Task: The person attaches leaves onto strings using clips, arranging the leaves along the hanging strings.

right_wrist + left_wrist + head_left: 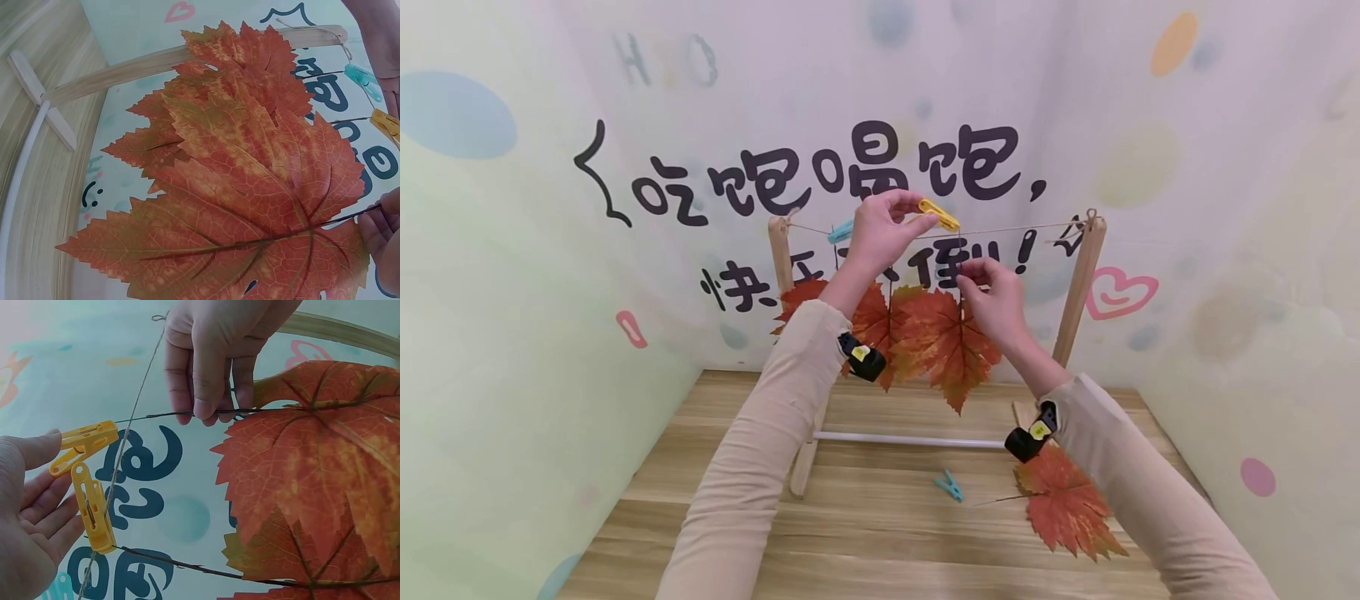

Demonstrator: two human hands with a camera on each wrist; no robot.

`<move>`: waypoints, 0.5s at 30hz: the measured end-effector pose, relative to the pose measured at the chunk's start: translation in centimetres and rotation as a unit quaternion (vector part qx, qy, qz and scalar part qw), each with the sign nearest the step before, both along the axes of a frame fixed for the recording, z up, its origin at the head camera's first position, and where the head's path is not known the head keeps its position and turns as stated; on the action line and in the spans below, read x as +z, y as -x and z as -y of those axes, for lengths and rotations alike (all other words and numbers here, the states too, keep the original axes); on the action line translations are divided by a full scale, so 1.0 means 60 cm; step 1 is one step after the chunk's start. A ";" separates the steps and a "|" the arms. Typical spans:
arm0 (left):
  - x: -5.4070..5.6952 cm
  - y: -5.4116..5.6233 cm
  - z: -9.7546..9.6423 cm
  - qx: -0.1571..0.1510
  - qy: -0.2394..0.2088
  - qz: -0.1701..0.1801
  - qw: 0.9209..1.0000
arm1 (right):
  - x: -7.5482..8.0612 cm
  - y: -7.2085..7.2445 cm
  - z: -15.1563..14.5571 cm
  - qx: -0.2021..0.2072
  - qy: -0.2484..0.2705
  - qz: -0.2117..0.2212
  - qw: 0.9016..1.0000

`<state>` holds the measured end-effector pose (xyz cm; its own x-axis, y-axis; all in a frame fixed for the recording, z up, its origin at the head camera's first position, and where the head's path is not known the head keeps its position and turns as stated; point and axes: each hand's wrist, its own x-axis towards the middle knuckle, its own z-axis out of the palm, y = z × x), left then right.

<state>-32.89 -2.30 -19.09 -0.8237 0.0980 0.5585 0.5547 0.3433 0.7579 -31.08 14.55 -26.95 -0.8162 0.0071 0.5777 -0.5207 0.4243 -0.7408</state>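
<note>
My left hand (883,229) pinches a yellow clothespin (90,440) between thumb and fingers, its nose right at the twine (140,381). The thin dark stem (150,415) of a red-orange maple leaf (951,342) reaches up to that nose. Lower down, my right hand (996,300) pinches the same stem with thumb and fingertips, just above the leaf blade. Beside it a second yellow clothespin (95,509) grips the twine and another leaf's stem. Further left, a blue clothespin (841,232) is on the twine. Two leaves hang there, partly covered by the front leaf and my left arm.
Wooden posts (1078,292) hold up the twine, with a white rod (910,439) low between them. On the wooden table (880,542) lie a loose blue clothespin (950,486) and another maple leaf (1067,504), near my right forearm. A printed backdrop stands behind.
</note>
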 end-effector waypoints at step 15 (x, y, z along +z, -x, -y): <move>-0.005 0.006 -0.008 0.020 0.023 -0.024 0.999 | 0.002 0.004 0.008 -0.002 0.015 0.014 1.000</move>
